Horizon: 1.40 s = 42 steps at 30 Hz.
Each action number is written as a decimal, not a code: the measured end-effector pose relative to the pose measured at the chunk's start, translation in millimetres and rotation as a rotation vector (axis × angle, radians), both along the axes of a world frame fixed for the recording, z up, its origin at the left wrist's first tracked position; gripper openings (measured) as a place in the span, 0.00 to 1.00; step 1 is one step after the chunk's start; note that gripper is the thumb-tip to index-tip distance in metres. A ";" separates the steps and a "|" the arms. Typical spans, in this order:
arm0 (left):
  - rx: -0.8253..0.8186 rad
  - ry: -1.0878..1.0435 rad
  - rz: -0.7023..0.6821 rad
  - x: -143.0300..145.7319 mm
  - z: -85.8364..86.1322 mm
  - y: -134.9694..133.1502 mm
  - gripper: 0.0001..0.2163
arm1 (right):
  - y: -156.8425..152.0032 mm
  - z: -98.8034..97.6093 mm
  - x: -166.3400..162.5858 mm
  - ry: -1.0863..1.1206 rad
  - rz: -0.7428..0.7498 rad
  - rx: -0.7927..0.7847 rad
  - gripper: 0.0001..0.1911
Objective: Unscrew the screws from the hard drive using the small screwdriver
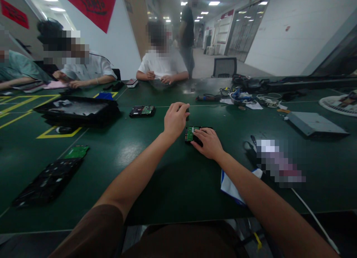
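Note:
My left hand [175,118] is closed round the dark handle of a screwdriver [187,115]. The thin shaft points straight down at a hard drive [190,134], whose green circuit board faces up. Whether the tip sits in a screw is too small to tell. Across the right part of that drive lies my right hand [208,141], gripping it against the table with fingers on top and thumb at the near edge. Beyond my left hand, another hard drive [142,111] rests board side up on the green table [178,191].
At left are a black tray [80,111] and a long black part with a green board [50,178]. To the right lie a white and blue cloth [232,187], a grey metal case [315,123] and tangled cables [241,96]. Other people sit across the table.

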<state>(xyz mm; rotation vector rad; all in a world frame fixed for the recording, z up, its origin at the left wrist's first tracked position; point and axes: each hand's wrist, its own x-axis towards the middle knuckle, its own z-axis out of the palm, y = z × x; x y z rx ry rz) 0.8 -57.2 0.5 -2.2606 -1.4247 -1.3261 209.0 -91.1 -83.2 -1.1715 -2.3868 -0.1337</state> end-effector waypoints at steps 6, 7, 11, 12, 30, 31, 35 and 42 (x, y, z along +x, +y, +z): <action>-0.046 -0.052 -0.016 2.9 -6.6 3.8 0.17 | 0.0 -0.1 -0.2 0.011 0.008 -0.006 0.25; -0.060 -0.073 0.004 3.7 -7.4 4.0 0.18 | 0.0 -0.1 -0.2 0.012 0.007 -0.005 0.25; -0.084 -0.142 0.097 4.2 -8.1 3.5 0.20 | -0.2 0.2 0.2 0.010 0.007 -0.003 0.25; -0.091 -0.155 0.105 3.5 -7.4 3.4 0.19 | -0.2 0.4 0.3 0.010 0.008 -0.004 0.25; -0.092 -0.012 0.020 -0.3 -0.3 0.8 0.18 | -0.7 0.4 -0.4 -0.001 0.004 0.007 0.25; -0.096 -0.007 0.017 -0.2 -0.4 0.4 0.18 | -0.5 0.2 -0.2 -0.002 0.002 0.008 0.26; -0.121 -0.031 0.005 2.3 -1.0 -0.8 0.18 | 0.3 -1.2 0.2 0.000 0.004 0.018 0.25; -0.136 -0.246 -0.246 5.7 -2.7 3.0 0.14 | 0.7 -1.7 0.3 -0.003 0.005 0.016 0.25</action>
